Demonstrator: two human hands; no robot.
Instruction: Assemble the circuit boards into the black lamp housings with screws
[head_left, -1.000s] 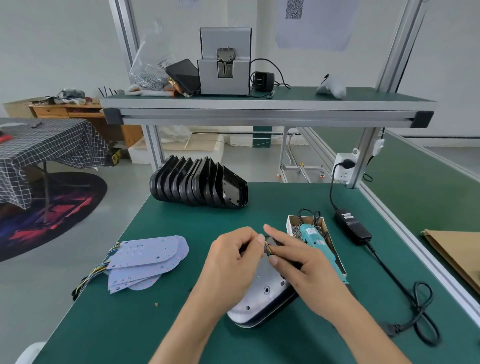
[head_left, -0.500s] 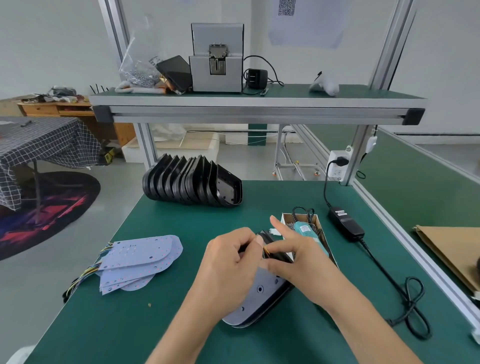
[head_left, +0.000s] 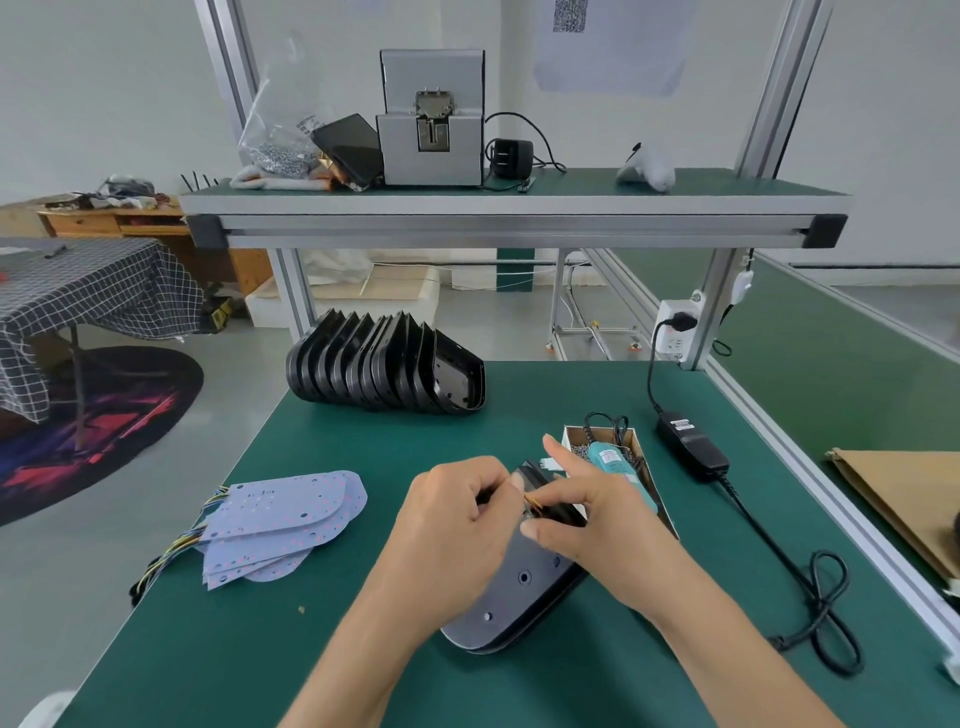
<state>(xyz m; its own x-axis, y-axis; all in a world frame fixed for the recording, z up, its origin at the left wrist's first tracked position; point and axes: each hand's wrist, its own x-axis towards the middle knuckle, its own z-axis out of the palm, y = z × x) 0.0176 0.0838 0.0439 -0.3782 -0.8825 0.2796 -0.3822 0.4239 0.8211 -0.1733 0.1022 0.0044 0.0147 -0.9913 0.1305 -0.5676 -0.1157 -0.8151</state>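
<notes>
A black lamp housing (head_left: 540, 613) lies on the green bench in front of me with a pale circuit board (head_left: 511, 582) sitting in it. My left hand (head_left: 457, 525) and my right hand (head_left: 587, 514) meet over its far end, and both pinch the board's thin coloured wires (head_left: 532, 501) between thumb and fingers. A fan of spare circuit boards (head_left: 283, 519) with wire tails lies to the left. A row of nested black housings (head_left: 384, 371) stands at the back of the bench.
A small cardboard box (head_left: 576, 434) to the right holds screws and a teal electric screwdriver (head_left: 615, 462). Its black power adapter (head_left: 691, 441) and coiled cable (head_left: 826, 618) lie further right. An overhead shelf (head_left: 514, 205) carries a grey screw feeder (head_left: 431, 117).
The view has shifted slightly. Both hands stay at the housing's far end working the wires; my right index finger has lifted and points away.
</notes>
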